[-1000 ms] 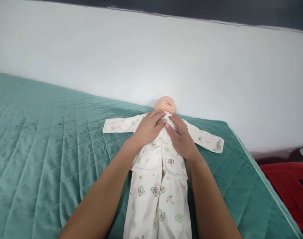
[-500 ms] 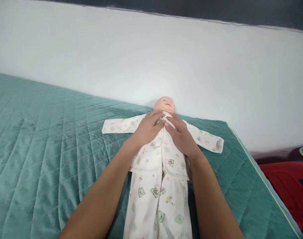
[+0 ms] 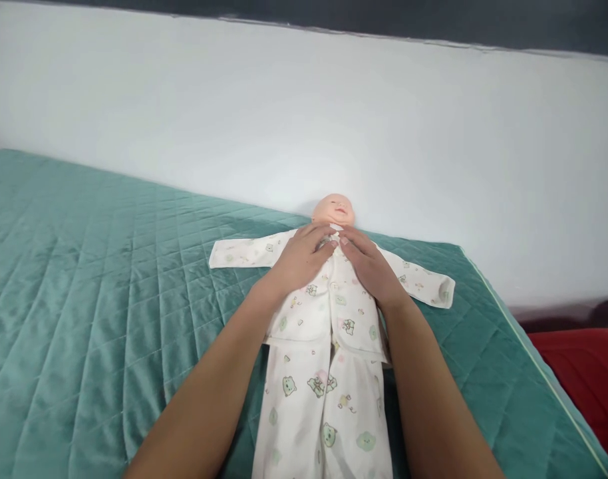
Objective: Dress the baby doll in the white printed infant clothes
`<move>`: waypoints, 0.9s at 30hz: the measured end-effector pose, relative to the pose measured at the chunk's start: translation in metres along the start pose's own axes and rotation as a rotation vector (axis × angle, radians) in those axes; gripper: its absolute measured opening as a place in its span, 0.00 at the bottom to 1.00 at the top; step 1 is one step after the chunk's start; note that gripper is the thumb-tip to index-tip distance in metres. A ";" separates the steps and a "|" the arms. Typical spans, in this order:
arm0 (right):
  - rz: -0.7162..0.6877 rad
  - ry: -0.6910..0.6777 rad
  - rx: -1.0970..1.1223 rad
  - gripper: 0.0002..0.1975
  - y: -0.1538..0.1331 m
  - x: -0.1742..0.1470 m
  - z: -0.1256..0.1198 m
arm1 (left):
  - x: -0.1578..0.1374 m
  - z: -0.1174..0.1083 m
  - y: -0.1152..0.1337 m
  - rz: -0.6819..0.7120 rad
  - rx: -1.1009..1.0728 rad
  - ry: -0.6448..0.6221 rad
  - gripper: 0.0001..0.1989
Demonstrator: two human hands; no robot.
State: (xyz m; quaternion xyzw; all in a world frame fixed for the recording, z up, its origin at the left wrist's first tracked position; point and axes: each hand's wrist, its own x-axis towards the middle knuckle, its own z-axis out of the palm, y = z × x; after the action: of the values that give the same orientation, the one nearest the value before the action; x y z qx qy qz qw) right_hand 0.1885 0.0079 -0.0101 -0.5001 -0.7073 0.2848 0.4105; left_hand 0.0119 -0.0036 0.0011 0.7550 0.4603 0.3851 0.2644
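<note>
A baby doll (image 3: 328, 209) lies on its back, its bald head towards the wall. It wears a white long-sleeved top (image 3: 348, 306) printed with small bears, and matching trousers (image 3: 289, 412). My left hand (image 3: 304, 256) rests on the left side of the chest, fingers stretched towards the collar. On the other side, my right hand (image 3: 366, 263) lies flat, its fingertips close to those of my left. Under the hands, part of the top's front is hidden. Both sleeves spread outward, and the front edges part slightly at the hem.
A green quilted cover (image 3: 109, 299) lies under the doll, its pale-trimmed edge running down the right. Behind it stands a white wall (image 3: 284, 113) with a dark band on top. A red plastic chair or stool (image 3: 583, 372) is beside the bed at the right.
The whole view has shifted slightly, so the doll and hands appear a little further right. My fingertips have moved slightly at the collar; both hands stay on the chest.
</note>
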 end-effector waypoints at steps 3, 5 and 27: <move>0.015 -0.013 0.047 0.19 0.000 0.002 -0.001 | 0.001 0.001 -0.001 0.018 0.029 -0.004 0.17; 0.011 -0.016 0.069 0.19 -0.001 0.003 -0.002 | 0.002 0.001 0.000 0.025 0.036 -0.015 0.17; 0.111 0.237 0.140 0.16 0.012 -0.007 -0.003 | 0.001 -0.003 -0.004 -0.022 0.017 -0.006 0.24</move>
State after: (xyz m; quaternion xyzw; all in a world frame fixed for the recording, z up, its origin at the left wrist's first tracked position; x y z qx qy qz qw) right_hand 0.1977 0.0057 -0.0205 -0.5387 -0.6034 0.2948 0.5087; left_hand 0.0075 -0.0007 -0.0002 0.7533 0.4709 0.3759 0.2636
